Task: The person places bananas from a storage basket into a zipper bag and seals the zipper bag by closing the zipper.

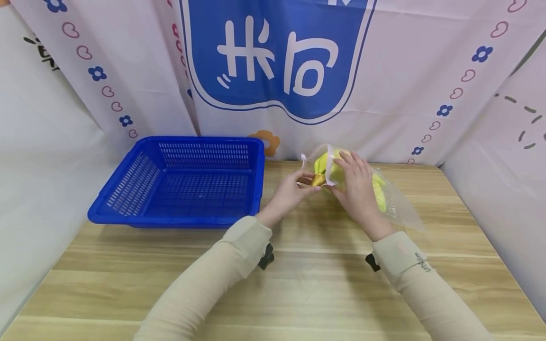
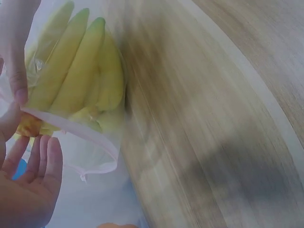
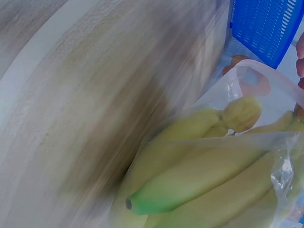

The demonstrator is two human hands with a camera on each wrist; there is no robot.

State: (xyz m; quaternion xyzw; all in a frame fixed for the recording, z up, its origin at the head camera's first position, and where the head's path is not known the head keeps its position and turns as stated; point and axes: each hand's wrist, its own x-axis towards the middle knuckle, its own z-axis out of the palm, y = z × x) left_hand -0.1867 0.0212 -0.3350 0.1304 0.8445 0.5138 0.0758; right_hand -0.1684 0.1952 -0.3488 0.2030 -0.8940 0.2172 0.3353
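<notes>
A clear plastic bag (image 1: 403, 208) with a pale pink rim lies on the table, right of centre. Inside it is a bunch of yellow bananas (image 2: 78, 71) with greenish tips. The brownish stem end (image 1: 318, 180) pokes out at the bag's mouth. My left hand (image 1: 292, 193) pinches this stem between thumb and fingers. From the other side, my right hand (image 1: 357, 189) holds the bag near its rim, fingers over the bananas and thumb by the edge. Only the fingertips of one hand show at the right edge of the right wrist view.
A blue plastic basket (image 1: 198, 219) with slotted walls stands left of the hands, nothing in it visible. The wood-grain table (image 1: 315, 293) ends at a printed white curtain (image 1: 396, 71) behind. White sheets hang at both sides.
</notes>
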